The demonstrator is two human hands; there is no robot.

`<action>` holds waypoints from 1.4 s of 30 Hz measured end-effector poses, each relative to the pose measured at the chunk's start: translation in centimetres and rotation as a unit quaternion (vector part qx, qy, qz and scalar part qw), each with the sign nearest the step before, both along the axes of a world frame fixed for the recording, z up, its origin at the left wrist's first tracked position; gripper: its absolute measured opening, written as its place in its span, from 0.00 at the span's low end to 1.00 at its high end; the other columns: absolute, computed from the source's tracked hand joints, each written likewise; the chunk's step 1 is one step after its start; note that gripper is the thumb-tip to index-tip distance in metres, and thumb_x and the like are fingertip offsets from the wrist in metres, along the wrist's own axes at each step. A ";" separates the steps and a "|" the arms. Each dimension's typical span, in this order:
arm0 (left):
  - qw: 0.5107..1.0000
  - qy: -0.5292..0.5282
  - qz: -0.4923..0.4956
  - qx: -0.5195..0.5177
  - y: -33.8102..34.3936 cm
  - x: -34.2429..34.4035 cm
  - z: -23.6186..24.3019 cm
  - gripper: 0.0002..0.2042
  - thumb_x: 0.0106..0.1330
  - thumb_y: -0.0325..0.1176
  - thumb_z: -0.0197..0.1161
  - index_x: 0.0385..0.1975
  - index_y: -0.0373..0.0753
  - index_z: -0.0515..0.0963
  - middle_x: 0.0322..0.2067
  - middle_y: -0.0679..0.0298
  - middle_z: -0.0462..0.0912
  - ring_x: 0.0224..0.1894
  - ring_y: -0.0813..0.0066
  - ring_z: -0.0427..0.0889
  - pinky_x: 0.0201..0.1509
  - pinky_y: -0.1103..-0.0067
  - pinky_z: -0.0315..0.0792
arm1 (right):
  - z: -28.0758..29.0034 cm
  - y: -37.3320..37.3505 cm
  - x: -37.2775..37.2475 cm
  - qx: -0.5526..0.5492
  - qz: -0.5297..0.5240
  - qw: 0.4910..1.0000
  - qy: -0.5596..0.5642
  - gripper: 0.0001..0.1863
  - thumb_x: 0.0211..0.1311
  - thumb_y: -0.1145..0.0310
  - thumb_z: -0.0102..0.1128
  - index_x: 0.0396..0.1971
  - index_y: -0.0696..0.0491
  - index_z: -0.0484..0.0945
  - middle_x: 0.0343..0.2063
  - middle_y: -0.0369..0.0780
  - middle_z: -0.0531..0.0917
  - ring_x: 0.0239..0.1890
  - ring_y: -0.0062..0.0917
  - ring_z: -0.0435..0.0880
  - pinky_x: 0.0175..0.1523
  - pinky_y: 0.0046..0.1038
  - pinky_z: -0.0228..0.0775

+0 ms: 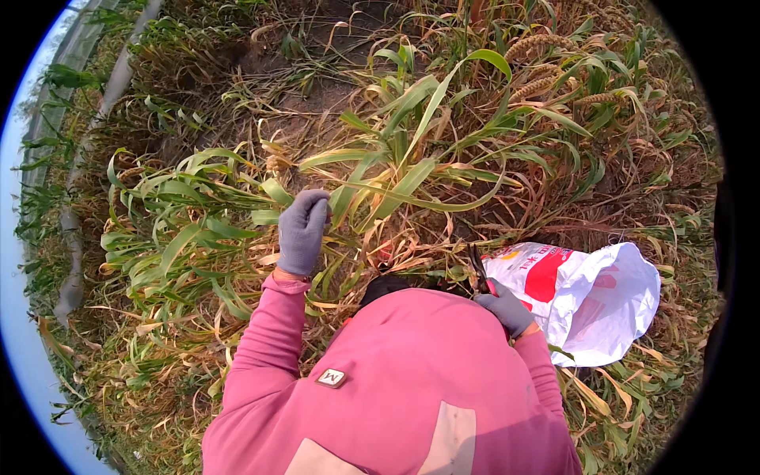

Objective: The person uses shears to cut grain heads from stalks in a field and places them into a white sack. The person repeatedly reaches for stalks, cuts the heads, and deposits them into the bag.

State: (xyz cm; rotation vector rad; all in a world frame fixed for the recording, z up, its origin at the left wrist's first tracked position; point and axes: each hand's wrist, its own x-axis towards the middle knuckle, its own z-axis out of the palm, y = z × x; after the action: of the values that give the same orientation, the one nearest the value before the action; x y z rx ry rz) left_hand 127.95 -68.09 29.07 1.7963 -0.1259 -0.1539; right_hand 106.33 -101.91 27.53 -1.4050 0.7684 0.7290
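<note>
My left hand (303, 233), in a grey glove, is raised among long green and yellowing leaves (404, 190). Its fingers are curled closed, and whatever they may hold is too small or hidden to make out. Down by my right side, my right hand (508, 309), also gloved in grey, grips a pair of pruning shears (478, 271). The dark blades point up and away from me, while most of the handles are hidden in the glove. Just right of that hand lies a white plastic sack (606, 305) with red print, its mouth gaping toward the right.
Seed heads (538, 67) droop among the plants at the far right. Bent leafy stalks (190, 210) crowd the left side. Bare brown soil (317, 99) shows at the far middle, strewn with dry stems. A pale, pipe-like edge (73, 261) runs along the far left.
</note>
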 end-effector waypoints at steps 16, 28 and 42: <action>0.901 0.336 -0.051 -0.270 -2.4 15.6 -9.1 0.19 0.66 0.50 0.58 0.47 0.42 0.76 0.37 0.64 0.82 0.37 0.75 0.82 0.39 0.78 0.75 | 4.1 3.4 3.1 -0.220 0.208 0.945 -0.126 0.37 0.49 0.51 0.61 0.56 0.60 0.66 0.41 0.53 0.79 0.45 0.42 0.79 0.52 0.34 0.68; 0.884 0.361 -0.295 -0.013 -6.7 8.8 -4.9 0.19 0.67 0.46 0.54 0.50 0.40 0.73 0.32 0.65 0.78 0.22 0.78 0.77 0.28 0.81 0.75 | 1.7 6.4 11.2 -0.291 0.255 0.905 -0.177 0.30 0.49 0.50 0.60 0.46 0.58 0.71 0.31 0.51 0.79 0.34 0.42 0.79 0.41 0.36 0.69; 0.882 0.071 -0.458 0.081 -2.3 8.0 -4.2 0.29 0.61 0.26 0.57 0.65 0.41 0.63 0.57 0.59 0.71 0.53 0.73 0.71 0.56 0.79 0.65 | 1.0 8.9 14.6 -0.288 0.420 0.831 -0.221 0.29 0.49 0.46 0.58 0.42 0.57 0.73 0.32 0.53 0.81 0.37 0.48 0.81 0.44 0.41 0.71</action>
State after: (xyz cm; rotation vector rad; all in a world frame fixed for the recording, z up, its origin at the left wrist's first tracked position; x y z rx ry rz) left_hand 135.94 -70.35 24.86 1.7496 -0.8801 -0.9928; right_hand 120.95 -92.97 28.52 -2.4174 -0.0737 0.8004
